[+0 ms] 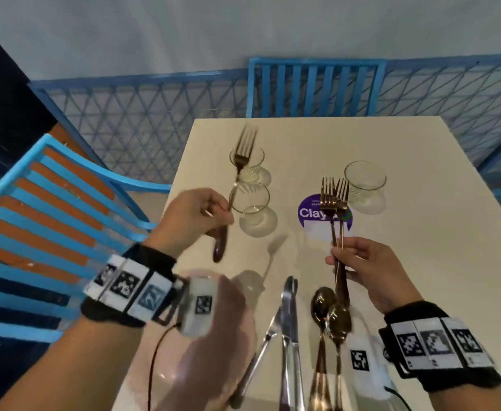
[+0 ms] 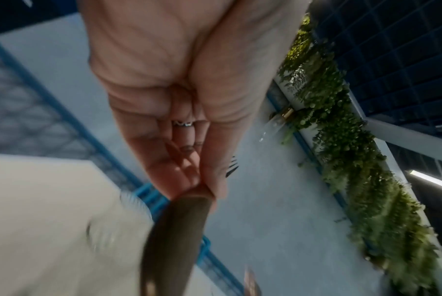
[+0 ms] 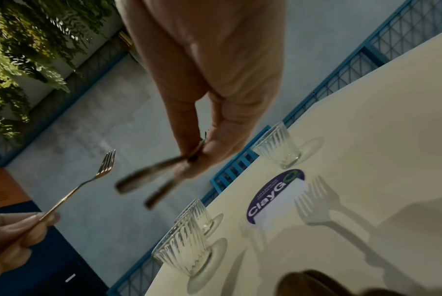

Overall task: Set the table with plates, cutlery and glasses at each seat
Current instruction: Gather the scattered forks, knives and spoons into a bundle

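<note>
My left hand (image 1: 222,216) grips one gold fork (image 1: 243,152) by the handle, tines up, above the table's left edge; the left wrist view shows its dark handle (image 2: 174,240) pinched under the fingers. My right hand (image 1: 336,258) pinches two gold forks (image 1: 333,197) together, tines up, over the table's middle; their handles (image 3: 149,180) hang blurred below the fingers. Three ribbed glasses (image 1: 247,164) (image 1: 252,206) (image 1: 364,182) stand on the cream table (image 1: 421,262). Knives (image 1: 290,321) and two gold spoons (image 1: 329,312) lie at the near edge beside a pale pink plate (image 1: 201,375).
A purple round sticker (image 1: 314,215) marks the table's middle. One blue slatted chair (image 1: 35,232) stands at the left side, another (image 1: 311,87) at the far end. Blue mesh fencing (image 1: 154,129) runs behind the table. Hanging greenery (image 2: 367,180) lines the wall.
</note>
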